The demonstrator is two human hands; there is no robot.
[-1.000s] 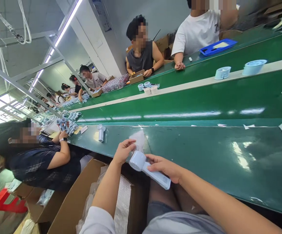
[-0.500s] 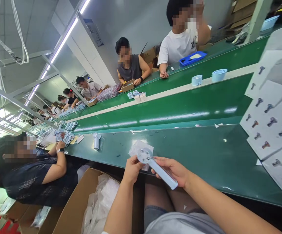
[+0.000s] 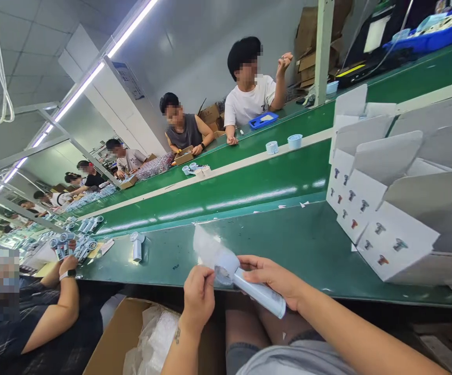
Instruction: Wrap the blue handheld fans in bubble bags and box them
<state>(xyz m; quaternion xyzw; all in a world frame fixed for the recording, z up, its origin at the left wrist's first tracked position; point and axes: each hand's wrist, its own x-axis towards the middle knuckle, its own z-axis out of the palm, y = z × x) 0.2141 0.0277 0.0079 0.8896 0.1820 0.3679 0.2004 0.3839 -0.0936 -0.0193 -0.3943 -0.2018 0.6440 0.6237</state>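
Just over the bench edge, my right hand (image 3: 271,278) is closed around the handle of a light blue handheld fan (image 3: 259,294). The handle slants down to the right, and the round head lies at its upper left. A translucent plastic bag (image 3: 206,242) covers or overlaps the head; how far the head is inside, I cannot tell. My left hand (image 3: 199,294) pinches the bag's edge beside the head, fingers pressed together.
Another blue fan (image 3: 137,247) lies on the green bench (image 3: 288,234) to the left. White boxes with open flaps (image 3: 390,245) stand at right. A cardboard carton (image 3: 111,338) holding plastic bags is below left. A co-worker (image 3: 54,302) sits at left; others sit across the conveyor.
The bag has come up from the bench and now meets the fan's head. My left hand has moved from the head to the bag's edge. The view has swung right.
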